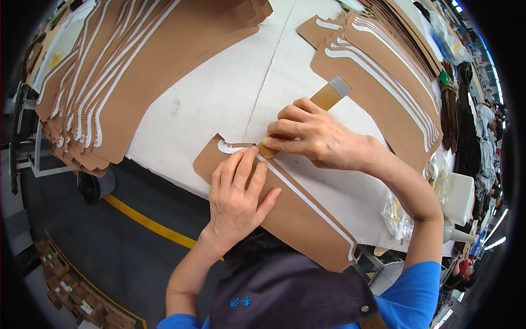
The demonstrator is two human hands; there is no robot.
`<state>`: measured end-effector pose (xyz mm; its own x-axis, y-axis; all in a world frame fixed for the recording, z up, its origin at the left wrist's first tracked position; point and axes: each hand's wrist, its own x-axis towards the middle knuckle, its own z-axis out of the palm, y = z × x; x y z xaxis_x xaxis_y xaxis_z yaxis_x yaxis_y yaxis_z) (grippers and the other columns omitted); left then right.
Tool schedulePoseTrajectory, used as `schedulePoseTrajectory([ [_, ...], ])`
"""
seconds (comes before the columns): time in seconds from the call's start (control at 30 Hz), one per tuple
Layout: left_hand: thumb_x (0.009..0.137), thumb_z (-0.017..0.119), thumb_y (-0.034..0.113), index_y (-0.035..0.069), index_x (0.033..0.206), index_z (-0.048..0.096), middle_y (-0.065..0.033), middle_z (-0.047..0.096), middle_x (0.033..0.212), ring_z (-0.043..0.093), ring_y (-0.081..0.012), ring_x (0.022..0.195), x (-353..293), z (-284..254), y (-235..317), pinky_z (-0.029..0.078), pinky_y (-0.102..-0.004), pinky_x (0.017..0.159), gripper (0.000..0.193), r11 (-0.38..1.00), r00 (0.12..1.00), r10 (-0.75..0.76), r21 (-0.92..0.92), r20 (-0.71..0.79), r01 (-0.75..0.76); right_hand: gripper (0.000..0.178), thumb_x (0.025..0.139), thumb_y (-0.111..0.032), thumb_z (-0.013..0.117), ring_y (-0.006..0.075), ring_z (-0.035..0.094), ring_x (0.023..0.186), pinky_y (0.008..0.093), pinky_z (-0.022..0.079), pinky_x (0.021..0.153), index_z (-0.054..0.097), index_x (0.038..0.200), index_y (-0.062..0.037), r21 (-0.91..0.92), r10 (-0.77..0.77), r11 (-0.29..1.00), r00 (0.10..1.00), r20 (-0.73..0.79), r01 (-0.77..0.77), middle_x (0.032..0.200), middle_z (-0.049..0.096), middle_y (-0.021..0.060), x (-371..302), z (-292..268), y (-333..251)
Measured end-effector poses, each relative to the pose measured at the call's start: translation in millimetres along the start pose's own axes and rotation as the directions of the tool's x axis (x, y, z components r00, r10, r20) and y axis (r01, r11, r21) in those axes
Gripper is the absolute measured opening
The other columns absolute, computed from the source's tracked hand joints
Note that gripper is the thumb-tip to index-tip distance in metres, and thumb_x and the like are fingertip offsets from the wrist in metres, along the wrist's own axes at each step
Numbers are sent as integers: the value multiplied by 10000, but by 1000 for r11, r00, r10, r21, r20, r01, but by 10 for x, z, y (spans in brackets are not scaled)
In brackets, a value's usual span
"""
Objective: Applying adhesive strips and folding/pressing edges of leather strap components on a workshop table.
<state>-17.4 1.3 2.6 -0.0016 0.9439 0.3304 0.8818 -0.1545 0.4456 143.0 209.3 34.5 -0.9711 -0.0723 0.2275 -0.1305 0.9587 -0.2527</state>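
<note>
A brown sheet panel (298, 219) with a white strip along its edge lies at the table's front edge, partly overhanging it. My left hand (235, 192) rests flat on this panel, fingers stretched out and fingertips touching the white strip (312, 200) near its far left end. Close beside those fingertips, my right hand (318, 137) is closed around a flat tan hand tool (327, 97) with a grey end. The grey end sticks out beyond my right hand. Its rounded lower end meets the panel's edge by the strip; my fingers hide the tool's middle.
At the far left is a large fanned stack of brown panels (181, 49) with white strips. Another stack (378, 77) lies at the far right. The white table (203, 109) lies between them. Clear plastic bags (395, 215) and a white container (459, 198) are at the right.
</note>
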Motion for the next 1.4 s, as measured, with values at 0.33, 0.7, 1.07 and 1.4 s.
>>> schedulePoseTrajectory([
  [0.33, 885, 805, 275, 18, 1353, 627, -196, 558, 1483, 523, -390, 1346, -38, 40, 13, 431, -521, 1086, 563, 999, 998, -46, 22, -44, 47, 355, 813, -28, 719, 216, 560, 1038, 368, 450, 922, 744, 1162, -90, 44, -58, 997, 998, 23, 57, 1079, 609, 19, 112, -20, 129],
  [0.7, 853, 836, 221, 5, 1314, 657, -196, 559, 1463, 529, -405, 1353, -46, 64, 1, 477, -514, 1096, 540, 997, 995, -59, -53, -85, 54, 291, 800, -69, 740, 209, 554, 1048, 361, 452, 907, 775, 1088, -64, 36, -195, 980, 980, 49, 193, 1018, 608, 9, 307, -67, 273],
  [1.07, 830, 855, 180, -2, 1313, 655, -203, 553, 1430, 525, -416, 1336, -55, 71, -15, 488, -518, 1079, 553, 995, 993, -60, -84, -99, 52, 188, 791, -60, 761, 184, 547, 1035, 335, 441, 887, 800, 968, -110, -14, -306, 950, 941, 144, 311, 971, 595, -20, 565, -75, 375],
  [1.4, 869, 838, 157, -12, 1272, 669, -220, 530, 1441, 505, -427, 1317, -84, 61, -53, 467, -526, 1065, 468, 994, 985, -77, -82, -153, 65, 199, 860, -33, 750, 244, 602, 1046, 389, 461, 903, 791, 1043, -99, 161, -8, 987, 999, -52, 16, 1066, 657, 52, 446, -109, 295],
])
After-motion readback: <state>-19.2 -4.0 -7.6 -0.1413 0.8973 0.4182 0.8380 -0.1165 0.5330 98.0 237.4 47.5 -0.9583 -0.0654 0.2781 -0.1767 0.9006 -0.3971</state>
